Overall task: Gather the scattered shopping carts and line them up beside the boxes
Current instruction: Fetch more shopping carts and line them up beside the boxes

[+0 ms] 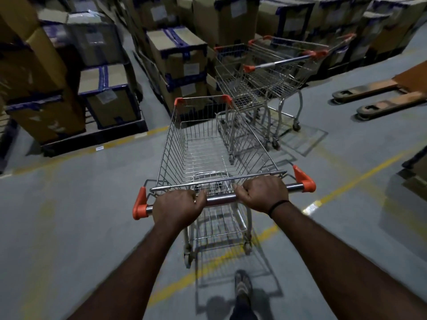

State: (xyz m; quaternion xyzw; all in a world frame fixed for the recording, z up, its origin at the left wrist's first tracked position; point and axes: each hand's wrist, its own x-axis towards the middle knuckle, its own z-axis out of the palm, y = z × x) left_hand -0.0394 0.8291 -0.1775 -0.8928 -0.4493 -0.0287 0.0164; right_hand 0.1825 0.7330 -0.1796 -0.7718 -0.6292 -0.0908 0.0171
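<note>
Hands, left point(179, 205) & right point(263, 192), clamp cart handle point(220, 199); two carts point(265, 75) already parked by boxes point(182, 65), this third approx. lined up, not yet nested.

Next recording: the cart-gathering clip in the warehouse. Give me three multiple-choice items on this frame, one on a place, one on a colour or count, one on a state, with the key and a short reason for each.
1. Where do the parked carts stand relative to the pushed cart?
A. Ahead and to the right, by the boxes
B. Behind the person
C. On the pallet jack forks

2. What colour are the corner caps on the pushed cart's handle?
A. Blue
B. Orange-red
C. Green

3. How is the pushed cart held?
A. One hand only
B. Not held at all
C. Both hands closed on the handle bar

Key:
1 A, since they stand beyond the pushed cart's front right corner, next to the stacked boxes.
2 B, since both ends of the handle bar carry orange-red caps.
3 C, since the left hand and right hand both wrap the bar.
</note>
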